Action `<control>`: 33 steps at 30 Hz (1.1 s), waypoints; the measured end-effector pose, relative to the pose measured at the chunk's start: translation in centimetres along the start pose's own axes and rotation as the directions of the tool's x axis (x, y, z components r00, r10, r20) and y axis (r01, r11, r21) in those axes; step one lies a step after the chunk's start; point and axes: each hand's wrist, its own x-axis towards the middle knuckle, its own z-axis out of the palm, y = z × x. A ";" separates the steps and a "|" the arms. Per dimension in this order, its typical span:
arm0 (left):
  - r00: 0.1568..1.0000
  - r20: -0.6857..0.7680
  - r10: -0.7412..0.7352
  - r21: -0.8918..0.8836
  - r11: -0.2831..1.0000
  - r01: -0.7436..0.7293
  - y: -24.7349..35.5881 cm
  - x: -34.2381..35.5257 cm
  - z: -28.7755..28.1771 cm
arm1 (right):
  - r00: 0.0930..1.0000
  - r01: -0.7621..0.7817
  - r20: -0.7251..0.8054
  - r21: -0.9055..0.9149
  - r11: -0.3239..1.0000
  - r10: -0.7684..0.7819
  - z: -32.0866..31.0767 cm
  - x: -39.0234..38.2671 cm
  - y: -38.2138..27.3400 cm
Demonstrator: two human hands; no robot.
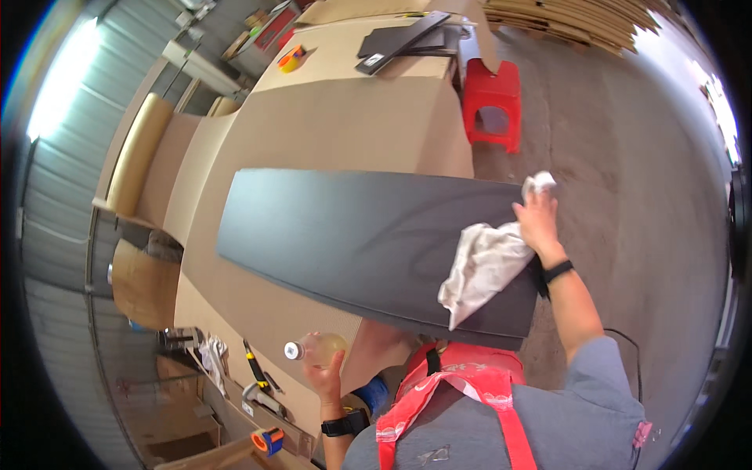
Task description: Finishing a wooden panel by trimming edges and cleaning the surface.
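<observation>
A long dark grey panel (337,227) lies across the cardboard-covered table, with faint curved smears on its right half. My right hand (538,222) grips a white cloth (486,262) near the panel's far right corner. Part of the cloth bunches up beyond my fingers, and the rest trails over the panel toward me. Off the panel's near edge, my left hand (325,377) is wrapped round a clear bottle (323,349) of pale yellowish liquid. The bottle is tilted on its side, its white cap to the left.
Dark boards (403,41) are stacked at the table's far end, near a tape roll (291,59). A red stool (493,106) stands beyond the right edge. Along the near left side are a yellow-and-black cutter (255,364), a tape dispenser (267,441) and a large cardboard roll (141,153).
</observation>
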 end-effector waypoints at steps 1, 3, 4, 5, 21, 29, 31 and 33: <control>1.000 -0.018 -0.021 -0.006 1.000 0.020 0.0 -0.2 -0.3 | 1.000 -0.021 0.012 0.018 1.000 0.021 -1.0 -1.3 1.0; 0.996 -0.044 -0.078 0.048 0.996 0.080 -0.5 -1.2 -1.5 | 0.997 -0.015 0.081 0.057 0.998 0.010 -1.9 -4.8 0.7; 0.994 -0.042 -0.100 0.066 0.993 0.103 -0.6 -1.4 -1.7 | 0.993 -0.004 0.115 0.074 0.997 -0.005 -2.6 -6.7 0.4; 0.992 -0.043 -0.121 0.088 0.988 0.124 -0.8 -1.7 -1.9 | 0.988 0.015 0.153 0.093 0.996 -0.030 -3.2 -8.6 -0.3; 0.999 -0.052 0.004 0.038 0.999 -0.002 -5.0 0.5 -9.3 | 0.956 0.265 0.128 0.007 0.964 -0.263 0.9 -4.1 -15.5; 0.993 -0.115 -0.034 0.032 0.999 0.038 -9.6 -3.8 -13.5 | 0.650 0.733 0.189 0.100 0.673 -0.736 10.2 -11.7 -39.9; 0.972 -0.205 -0.114 -0.061 0.993 0.104 -10.0 -4.3 -13.5 | 0.583 0.789 0.192 0.097 0.606 -0.789 10.6 -13.6 -42.4; 0.957 -0.249 -0.150 -0.070 0.988 0.137 -10.3 -4.5 -14.0 | 0.547 0.788 0.261 0.159 0.594 -0.795 10.1 -13.9 -44.3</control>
